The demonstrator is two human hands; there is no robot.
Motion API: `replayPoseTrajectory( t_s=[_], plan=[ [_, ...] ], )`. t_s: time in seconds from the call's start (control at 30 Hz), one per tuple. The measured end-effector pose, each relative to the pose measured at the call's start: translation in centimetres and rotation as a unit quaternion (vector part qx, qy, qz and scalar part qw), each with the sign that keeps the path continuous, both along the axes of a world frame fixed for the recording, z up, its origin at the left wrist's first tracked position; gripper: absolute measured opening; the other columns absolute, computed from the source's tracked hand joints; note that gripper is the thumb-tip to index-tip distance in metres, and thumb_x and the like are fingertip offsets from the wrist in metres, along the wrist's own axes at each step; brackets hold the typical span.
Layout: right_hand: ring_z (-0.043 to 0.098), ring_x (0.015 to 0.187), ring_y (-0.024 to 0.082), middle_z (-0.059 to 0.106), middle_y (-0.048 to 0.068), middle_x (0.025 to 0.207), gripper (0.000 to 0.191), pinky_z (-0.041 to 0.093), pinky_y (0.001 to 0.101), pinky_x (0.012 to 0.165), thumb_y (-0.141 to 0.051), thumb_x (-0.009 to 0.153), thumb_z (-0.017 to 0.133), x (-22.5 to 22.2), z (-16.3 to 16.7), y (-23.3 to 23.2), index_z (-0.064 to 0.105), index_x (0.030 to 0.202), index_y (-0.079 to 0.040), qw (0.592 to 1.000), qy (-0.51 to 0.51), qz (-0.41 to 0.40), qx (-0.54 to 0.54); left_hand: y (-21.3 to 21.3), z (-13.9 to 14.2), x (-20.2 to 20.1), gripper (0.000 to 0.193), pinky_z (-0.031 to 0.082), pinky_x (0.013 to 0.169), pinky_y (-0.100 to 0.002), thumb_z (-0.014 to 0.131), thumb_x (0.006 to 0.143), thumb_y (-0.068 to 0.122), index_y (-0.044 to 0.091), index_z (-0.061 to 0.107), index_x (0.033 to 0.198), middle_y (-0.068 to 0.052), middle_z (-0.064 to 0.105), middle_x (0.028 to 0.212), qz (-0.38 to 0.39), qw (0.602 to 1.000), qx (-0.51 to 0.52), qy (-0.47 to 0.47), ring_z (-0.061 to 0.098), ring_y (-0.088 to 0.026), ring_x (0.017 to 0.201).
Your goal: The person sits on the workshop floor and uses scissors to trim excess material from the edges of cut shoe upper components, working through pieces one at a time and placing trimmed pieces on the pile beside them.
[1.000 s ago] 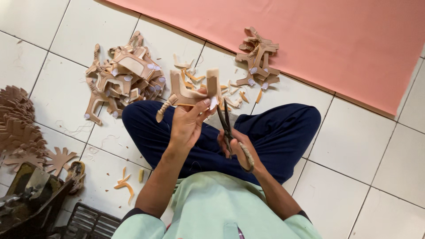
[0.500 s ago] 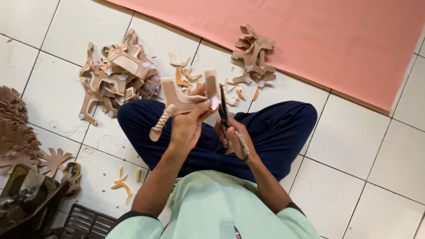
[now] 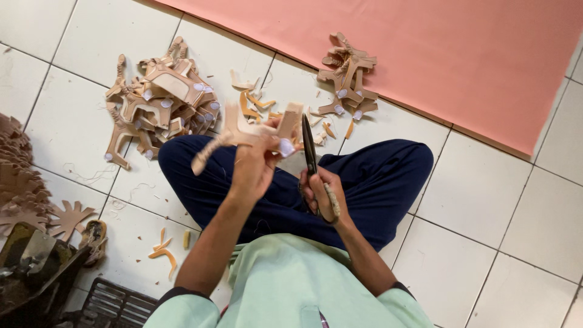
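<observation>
Gripping a tan cut-out strap piece above the lap, the left hand clamps its thick middle; it looks light, thin and floppy. The right hand is closed around dark scissors. Two piles of similar pieces lie on the tiled floor beside a pink mat, with scraps near the knees.

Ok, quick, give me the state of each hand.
Left hand: closed, holding a tan leather cutout piece.
Right hand: closed around the scissors, blades pointing up.

Floor workshop: piled leather cutouts, offcuts
</observation>
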State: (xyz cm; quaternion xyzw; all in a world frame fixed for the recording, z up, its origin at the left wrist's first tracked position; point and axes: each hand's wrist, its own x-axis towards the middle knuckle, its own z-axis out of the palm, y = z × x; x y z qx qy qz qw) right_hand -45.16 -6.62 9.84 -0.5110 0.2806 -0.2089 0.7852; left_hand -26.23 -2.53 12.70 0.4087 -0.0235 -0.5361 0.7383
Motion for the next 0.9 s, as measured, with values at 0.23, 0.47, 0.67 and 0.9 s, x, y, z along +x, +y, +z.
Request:
replayPoseTrajectory(
  t_s=[0.23,0.47,0.67,0.9],
  plan=[
    [0.048,0.056,0.002,0.053,-0.004,0.070,0.070,0.043,0.0192,0.050,-0.070,0.097,0.056,-1.4,0.5,-0.8,0.063,0.107,-0.001,0.994,0.022,0.055,-0.093,1.0,-0.1,2.6,0.028,0.057,0.073,-0.028,0.054,0.100,-0.001,-0.010,0.060,0.126,-0.018,0.072,0.107,-0.081,0.973,0.008,-0.216,0.071,-0.018,0.087],
    [0.042,0.044,0.001,0.045,-0.007,0.056,0.071,0.034,0.0182,0.039,-0.072,0.091,0.059,-1.6,0.6,-0.9,0.065,0.097,-0.002,0.994,0.057,0.055,-0.081,2.0,1.1,2.3,0.029,0.059,0.075,-0.028,0.055,0.100,0.001,-0.009,0.060,0.127,-0.015,0.071,0.103,-0.123,0.965,0.023,-0.230,0.071,-0.016,0.086],
    [0.037,0.034,0.003,0.043,-0.006,0.047,0.059,0.028,0.0199,0.034,-0.059,0.096,0.061,-2.0,-1.7,-0.4,0.062,0.083,-0.002,0.996,0.074,0.021,-0.044,1.4,0.4,2.8,0.028,0.059,0.073,-0.028,0.060,0.100,0.006,-0.008,0.058,0.125,-0.013,0.071,0.097,-0.144,0.941,0.052,-0.303,0.071,-0.016,0.084],
    [0.037,0.043,0.002,0.043,-0.006,0.056,0.047,0.028,0.0201,0.038,-0.048,0.100,0.064,-1.6,-3.5,-0.3,0.063,0.089,-0.002,0.994,0.096,-0.043,-0.033,0.5,1.6,6.3,0.027,0.060,0.072,-0.032,0.069,0.097,0.006,-0.007,0.063,0.119,-0.018,0.071,0.097,-0.118,0.762,0.111,-0.627,0.072,-0.022,0.085]
  ],
)
